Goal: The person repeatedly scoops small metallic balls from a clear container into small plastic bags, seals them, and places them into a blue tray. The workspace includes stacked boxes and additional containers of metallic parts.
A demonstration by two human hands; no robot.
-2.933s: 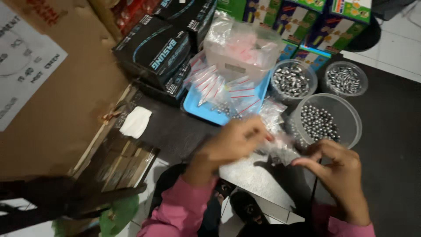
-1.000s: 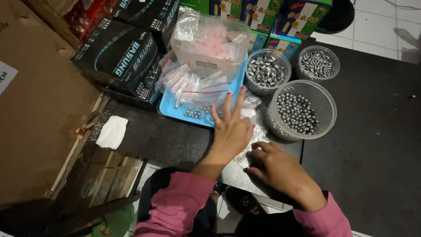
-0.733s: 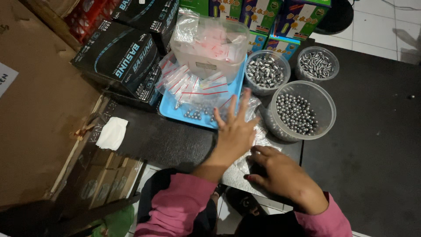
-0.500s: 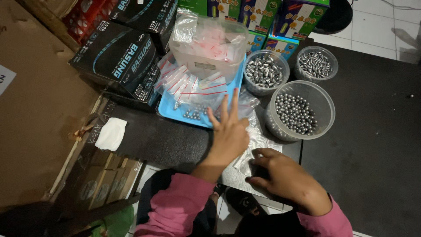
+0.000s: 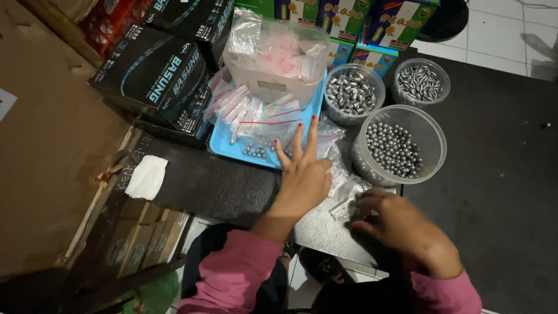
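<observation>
Pressing flat with fingers spread wide, the left hand (image 5: pixel 303 174) lies on clear bags (image 5: pixel 343 186) at the blue tray's (image 5: pixel 232 148) near edge. The right hand (image 5: pixel 401 224), fingers curled, pinches the bags just beside it on the tabletop (image 5: pixel 494 174), near the tub of balls (image 5: pixel 398 148).

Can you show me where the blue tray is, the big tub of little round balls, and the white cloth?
Blue tray (image 5: pixel 224 145): head view, bare near-left corner.
Tub of balls (image 5: pixel 433 131): head view, right rim.
White cloth (image 5: pixel 146 177): head view, its middle.
</observation>
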